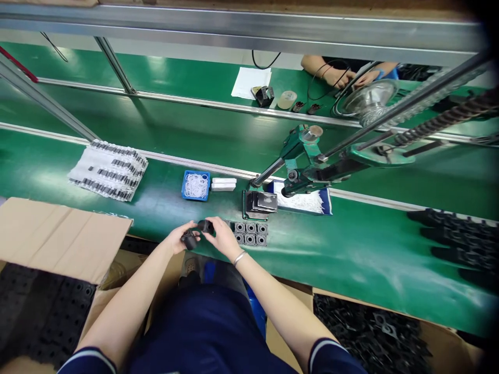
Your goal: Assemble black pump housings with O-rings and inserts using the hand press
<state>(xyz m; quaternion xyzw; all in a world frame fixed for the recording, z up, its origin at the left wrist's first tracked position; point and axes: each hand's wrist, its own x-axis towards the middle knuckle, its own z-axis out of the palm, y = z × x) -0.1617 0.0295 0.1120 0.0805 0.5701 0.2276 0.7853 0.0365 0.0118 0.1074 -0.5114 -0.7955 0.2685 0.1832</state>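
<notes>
Over the bench's front edge, my left hand (178, 239) is closed around a small black block-shaped part (189, 239). Close beside it, my right hand (225, 239) pinches another small black part (207, 227) between thumb and fingers. Whether the two parts touch is hard to make out. Right of my right hand, several square black parts with round holes (250, 228) lie in two rows on the green bench. Behind them stands a green hand press (302, 161), with a black block fixture (262, 201) on its base.
A blue tray of white rings (196, 185) and white blocks (223, 184) stand behind my hands. A box of white strips (304, 200) sits behind the press. Stacked white sheets (105, 169) lie left; black parts (463, 246) right. Open cartons flank me. A co-worker's hands (346, 78) show opposite.
</notes>
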